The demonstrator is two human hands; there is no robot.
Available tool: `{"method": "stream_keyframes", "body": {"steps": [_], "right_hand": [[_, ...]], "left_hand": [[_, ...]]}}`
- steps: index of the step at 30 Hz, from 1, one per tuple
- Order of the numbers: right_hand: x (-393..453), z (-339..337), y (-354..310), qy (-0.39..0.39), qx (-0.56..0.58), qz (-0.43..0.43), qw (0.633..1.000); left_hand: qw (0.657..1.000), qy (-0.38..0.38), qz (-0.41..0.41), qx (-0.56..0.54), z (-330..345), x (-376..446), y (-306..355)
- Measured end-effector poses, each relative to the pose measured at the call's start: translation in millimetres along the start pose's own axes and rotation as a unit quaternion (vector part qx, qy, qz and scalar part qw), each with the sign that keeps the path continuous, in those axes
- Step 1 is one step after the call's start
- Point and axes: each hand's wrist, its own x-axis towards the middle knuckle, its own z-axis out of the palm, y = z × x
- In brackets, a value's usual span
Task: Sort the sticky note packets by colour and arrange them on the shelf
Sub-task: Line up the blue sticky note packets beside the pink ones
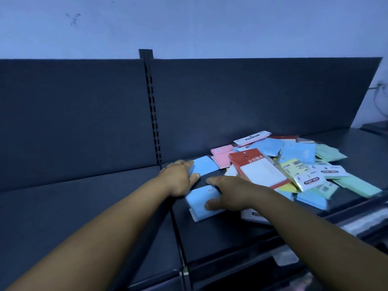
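Both bare arms reach out over the dark shelf. The left hand lies with its fingers against the near edge of a blue packet, thumb stretched out alongside; the fingers look fairly straight, touching rather than gripping it. Just to the right of it and a little nearer the person, the right hand comes down on a second blue packet, thumb curled along its front edge and fingers over its far edge, grasping it. That packet lies flat on the shelf, with a white one peeking from under its near-left corner.

Beyond and to the right of the right hand sprawls the unsorted heap: a pink packet just past the left hand's blue one, a large red-and-white packet tilted on top, more blue packets behind it, a yellow packet and white-labelled "STICKY NOTE" packets further right, and green packets at the far right edge.

A slotted upright rises from the back panel just behind the left hand.
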Motion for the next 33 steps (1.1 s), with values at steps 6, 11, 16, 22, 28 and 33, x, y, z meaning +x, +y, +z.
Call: {"method": "stream_keyframes", "body": {"steps": [6,11,16,22,28,33], "right_hand": [[2.7,-20.7,10.1,-0.046,-0.028,-0.034,0.998],[10.9,-23.2,12.7,-0.049,-0.012,-0.046,0.998],[20.6,-18.6,10.1,-0.067,0.003,-0.050,0.996],[28.7,-21.8,-3.8,-0.105,-0.027,-0.048,0.993],[32.8,-25.1,-6.0,0.012,0.027,-0.025,0.999],[33.6,-22.0,-5.0,0.205,0.144,0.000,0.968]], "left_hand": [[0.998,-0.027,-0.038,0.031,-0.1,28.0,7.9],[0.999,-0.006,-0.046,0.026,-2.4,41.7,12.1],[0.996,0.022,-0.080,-0.017,-7.3,47.4,8.1],[0.989,0.043,0.011,-0.139,-22.3,43.8,-14.8],[0.981,0.011,0.068,-0.182,-31.1,28.3,-25.6],[0.958,-0.010,0.090,-0.273,-34.6,7.3,-18.9]]}}
